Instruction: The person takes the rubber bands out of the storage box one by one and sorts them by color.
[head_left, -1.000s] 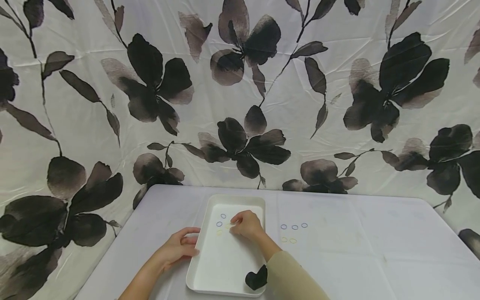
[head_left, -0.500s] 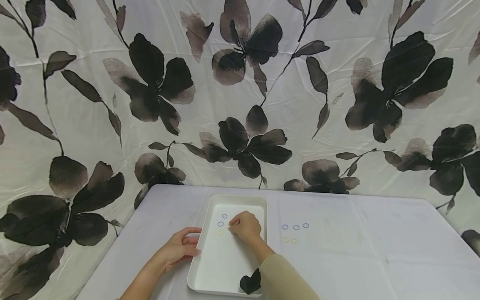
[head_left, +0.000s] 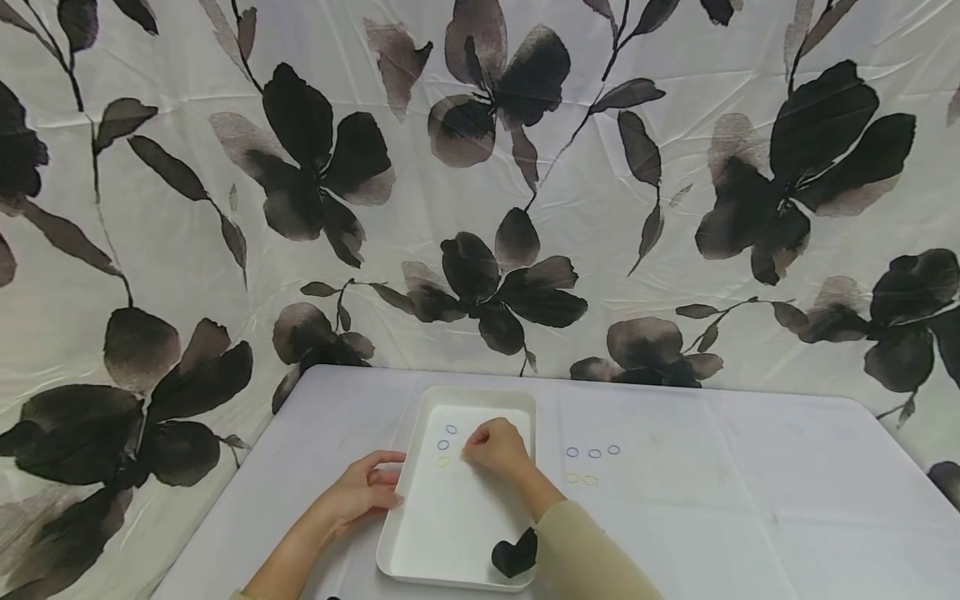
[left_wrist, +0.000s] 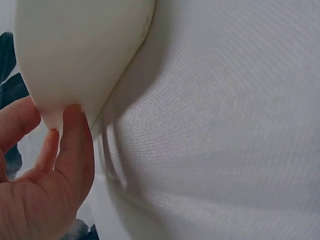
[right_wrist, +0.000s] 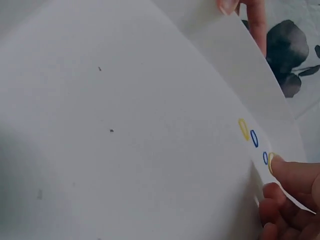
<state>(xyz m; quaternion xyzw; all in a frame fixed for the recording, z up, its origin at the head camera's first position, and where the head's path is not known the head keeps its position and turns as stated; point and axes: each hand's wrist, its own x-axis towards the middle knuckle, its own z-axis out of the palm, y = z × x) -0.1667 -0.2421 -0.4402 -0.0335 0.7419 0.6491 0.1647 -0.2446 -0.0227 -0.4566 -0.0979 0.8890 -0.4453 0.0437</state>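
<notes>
Near the far edge of the tabletop [head_left: 712, 508], closer to its far left corner than to its far right one, stands a white tray [head_left: 442, 533], its long sides running from near to far. Left hand [head_left: 358, 493]: placed at the tray's left wall, fingers spread and mostly straight, tips touching the wall. Right hand [head_left: 497, 448]: inside the tray toward its far end, fingers curled, pinching a yellow ring [right_wrist: 269, 164]; the thumb tip partly covers the ring in the right wrist view. Whether that ring touches the tray floor cannot be told.

On the tray floor, beside the left wall near the far left corner, two blue rings [right_wrist: 251, 138] and another yellow ring [right_wrist: 240, 128] lie in a line, apart from one another, the yellow nearest the tray's near end.

To the right of the tray, on the tabletop, three blue rings lie in a row toward the far edge; two yellow rings [head_left: 591, 484] lie just nearer. A light sleeve [head_left: 588, 550] covers the right forearm. Behind the far edge hangs a flowered cloth [head_left: 420, 192].
</notes>
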